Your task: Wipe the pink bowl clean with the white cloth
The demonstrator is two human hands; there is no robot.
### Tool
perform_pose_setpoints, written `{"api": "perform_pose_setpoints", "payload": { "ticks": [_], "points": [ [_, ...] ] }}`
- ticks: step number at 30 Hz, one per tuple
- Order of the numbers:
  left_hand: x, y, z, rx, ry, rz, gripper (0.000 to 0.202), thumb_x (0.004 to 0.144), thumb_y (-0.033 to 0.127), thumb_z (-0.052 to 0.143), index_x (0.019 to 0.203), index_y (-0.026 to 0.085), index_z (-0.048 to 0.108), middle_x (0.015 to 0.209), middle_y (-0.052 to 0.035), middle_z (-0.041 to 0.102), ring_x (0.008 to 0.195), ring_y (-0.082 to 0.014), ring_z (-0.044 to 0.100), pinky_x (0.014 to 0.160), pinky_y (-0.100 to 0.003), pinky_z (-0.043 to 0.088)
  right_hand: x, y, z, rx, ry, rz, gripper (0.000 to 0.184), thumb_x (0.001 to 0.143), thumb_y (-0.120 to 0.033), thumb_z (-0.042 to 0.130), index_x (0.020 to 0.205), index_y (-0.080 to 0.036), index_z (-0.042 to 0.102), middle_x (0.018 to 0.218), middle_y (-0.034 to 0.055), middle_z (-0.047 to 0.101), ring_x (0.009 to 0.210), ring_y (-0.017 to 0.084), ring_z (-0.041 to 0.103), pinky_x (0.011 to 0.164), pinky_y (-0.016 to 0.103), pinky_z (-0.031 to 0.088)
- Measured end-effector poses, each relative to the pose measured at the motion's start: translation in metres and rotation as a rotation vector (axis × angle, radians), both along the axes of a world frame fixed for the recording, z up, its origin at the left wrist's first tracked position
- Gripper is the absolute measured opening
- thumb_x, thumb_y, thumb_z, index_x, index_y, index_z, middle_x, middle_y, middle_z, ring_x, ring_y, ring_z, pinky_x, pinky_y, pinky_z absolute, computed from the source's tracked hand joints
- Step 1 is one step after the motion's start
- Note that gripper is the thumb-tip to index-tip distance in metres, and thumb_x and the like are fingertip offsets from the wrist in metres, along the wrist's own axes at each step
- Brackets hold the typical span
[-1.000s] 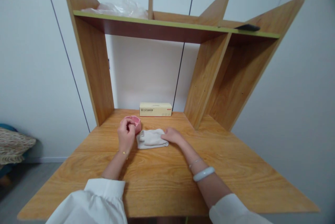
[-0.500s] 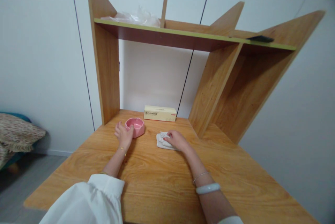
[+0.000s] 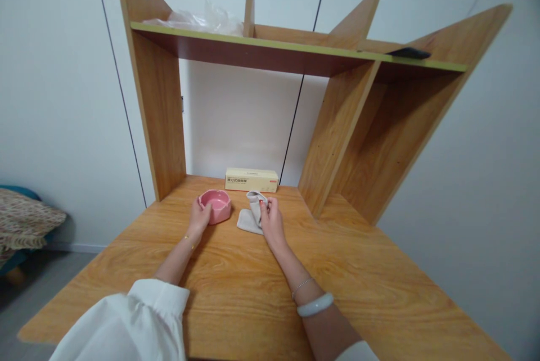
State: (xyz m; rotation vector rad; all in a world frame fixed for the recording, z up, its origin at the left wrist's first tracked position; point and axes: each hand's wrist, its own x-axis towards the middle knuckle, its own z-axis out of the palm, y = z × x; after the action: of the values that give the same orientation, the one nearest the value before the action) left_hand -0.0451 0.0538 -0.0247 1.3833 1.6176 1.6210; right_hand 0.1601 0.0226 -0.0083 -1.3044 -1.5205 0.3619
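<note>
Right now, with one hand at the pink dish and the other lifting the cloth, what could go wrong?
1. The left hand only touches the side of the pink dish; a nudge might slide it along the desk.
2. The right hand pinches one part of the cloth while the rest drags on the wood, so it could slip free or brush the dish beside it.

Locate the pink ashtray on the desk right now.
In the head view the pink ashtray sits on the wooden desk, left of centre, touched by the left hand, with the grey cloth to its right and the cardboard box behind.
</note>
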Motion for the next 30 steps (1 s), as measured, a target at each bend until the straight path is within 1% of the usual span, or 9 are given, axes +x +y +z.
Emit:
{"api": "perform_pose_setpoints", "payload": {
  "ticks": [6,12,14,16,18,20,25,27,30],
  "points": [
    [0.03,-0.019,0.007,-0.008,0.005,-0.256,0.045,0.072,0.013,0.046,0.117,0.014,0.046,0.121,-0.0127,0.056,0.112,-0.02,0.053,0.1,-0.037,0.039,-0.009,-0.007,0.004,0.042,-0.012,0.113,0.023,0.089,-0.038,0.033,0.098,-0.02,0.043,0.09,0.0072,0.061,0.081,0.017,0.058,0.072,0.026,0.043],
    [0.045,-0.032,0.005,0.112,0.214,-0.417,0.059,0.071,0.015,0.047,0.13,0.014,0.037,0.132,-0.0131,0.046,0.122,-0.0213,0.044,0.107,-0.039,0.03,-0.002,-0.003,0.005,0.038,-0.059,0.115,0.029,0.084,-0.044,0.04,0.072,-0.02,0.051,0.062,-0.0007,0.053,0.062,0.014,0.05,0.059,0.023,0.038],
    [0.047,-0.036,0.007,0.169,0.31,-0.424,0.062,0.072,0.017,0.047,0.132,0.013,0.035,0.133,-0.014,0.044,0.124,-0.023,0.04,0.108,-0.041,0.028,0.002,-0.001,0.004,-0.02,-0.053,0.043,0.025,0.08,-0.042,0.046,0.085,-0.019,0.054,0.06,-0.0031,0.052,0.057,0.014,0.049,0.056,0.023,0.037],
    [0.048,-0.041,0.011,0.221,0.391,-0.439,0.063,0.072,0.017,0.046,0.133,0.012,0.034,0.134,-0.0146,0.044,0.126,-0.0239,0.037,0.108,-0.043,0.026,0.004,-0.001,0.005,-0.109,-0.085,-0.041,0.04,0.076,-0.038,0.053,0.109,-0.017,0.048,0.066,-0.0026,0.057,0.06,0.015,0.053,0.056,0.023,0.038],
    [0.049,-0.044,0.015,0.267,0.44,-0.459,0.063,0.073,0.017,0.045,0.134,0.012,0.033,0.135,-0.0146,0.042,0.128,-0.0238,0.035,0.109,-0.043,0.025,0.006,-0.002,0.009,-0.225,-0.192,-0.098,0.056,0.074,-0.034,0.055,0.124,-0.015,0.039,0.078,0.0026,0.063,0.07,0.018,0.059,0.061,0.025,0.041],
    [0.05,-0.047,0.018,0.296,0.464,-0.48,0.061,0.075,0.019,0.046,0.135,0.014,0.034,0.136,-0.0136,0.042,0.13,-0.0237,0.033,0.11,-0.044,0.023,0.006,-0.003,0.012,-0.33,-0.327,-0.126,0.054,0.076,-0.031,0.054,0.126,-0.016,0.041,0.091,0.0079,0.066,0.082,0.021,0.062,0.067,0.027,0.042],
    [0.056,-0.048,0.012,0.117,0.275,-0.388,0.075,0.074,0.036,0.059,0.137,0.011,0.026,0.138,-0.0189,0.038,0.129,-0.0281,0.035,0.108,-0.046,0.027,0.003,-0.006,0.011,-0.373,-0.393,-0.187,0.046,0.082,-0.024,0.045,0.128,-0.018,0.044,0.103,0.0096,0.066,0.095,0.022,0.061,0.076,0.027,0.042],
    [0.059,-0.05,0.009,0.013,0.136,-0.443,0.085,0.07,0.041,0.065,0.137,0.01,0.021,0.135,-0.0197,0.04,0.124,-0.0269,0.042,0.104,-0.043,0.033,0.003,-0.005,0.006,-0.333,-0.349,-0.179,0.048,0.083,-0.023,0.044,0.131,-0.017,0.041,0.104,0.0093,0.066,0.097,0.021,0.061,0.078,0.027,0.042],
    [0.061,-0.054,0.011,-0.032,0.041,-0.549,0.083,0.069,0.041,0.067,0.133,0.012,0.024,0.128,-0.0155,0.049,0.115,-0.0227,0.051,0.099,-0.037,0.04,0.005,-0.005,0.001,-0.28,-0.297,-0.138,0.054,0.084,-0.024,0.043,0.137,-0.016,0.033,0.106,0.009,0.065,0.096,0.02,0.061,0.077,0.026,0.043]
  ]
}}
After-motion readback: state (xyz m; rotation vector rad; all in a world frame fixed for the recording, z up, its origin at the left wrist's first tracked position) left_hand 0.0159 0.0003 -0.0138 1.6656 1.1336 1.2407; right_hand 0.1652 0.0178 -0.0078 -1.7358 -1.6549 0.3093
